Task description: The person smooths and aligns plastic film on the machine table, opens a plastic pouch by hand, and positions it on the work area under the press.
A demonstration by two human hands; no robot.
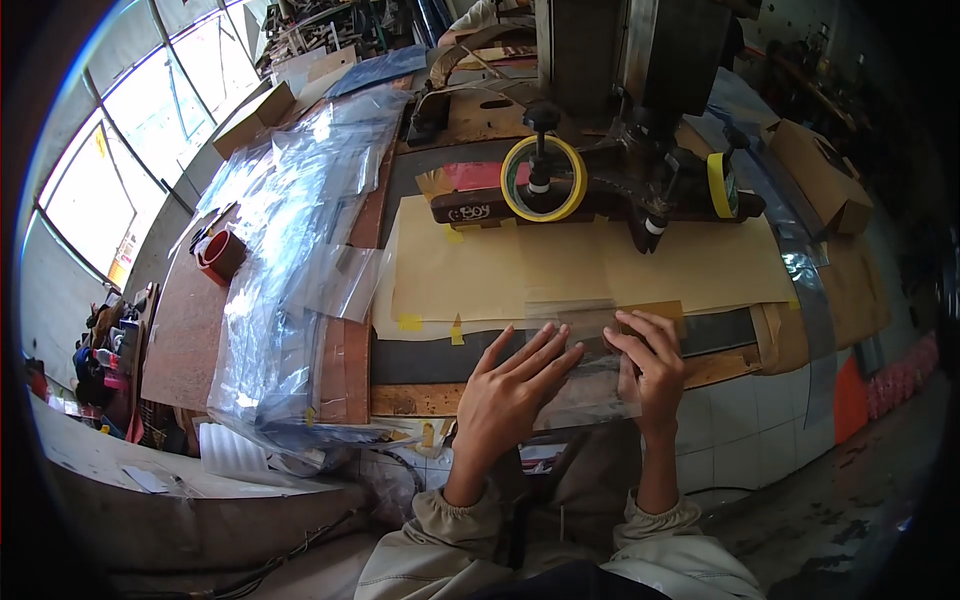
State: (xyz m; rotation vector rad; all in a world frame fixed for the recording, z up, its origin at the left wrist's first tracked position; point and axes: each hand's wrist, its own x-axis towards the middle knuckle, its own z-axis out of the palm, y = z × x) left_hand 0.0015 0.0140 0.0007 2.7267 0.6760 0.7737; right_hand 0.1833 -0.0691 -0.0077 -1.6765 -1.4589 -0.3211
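Observation:
A clear plastic bag [585, 390] lies at the front edge of the work surface, in front of me. My left hand [512, 392] rests flat at its left side with fingers stretched out and slightly apart. On the right, my right hand [652, 362] has bent fingers and seems to pinch the bag's edge; the exact grip is partly hidden. Just beyond my right fingertips is a brownish translucent piece [668, 312]. Behind both hands a tan paper sheet [460, 270] lies spread on a dark pad [420, 362], with small yellow tape bits on it.
A dark machine bar [600, 208] crosses above the paper, with yellow tape rolls [578, 185] hung on its knobs. Clear plastic bags [285, 250] are heaped at the left, beside a brown tape roll [222, 256]. A cardboard box [825, 180] stands at the right.

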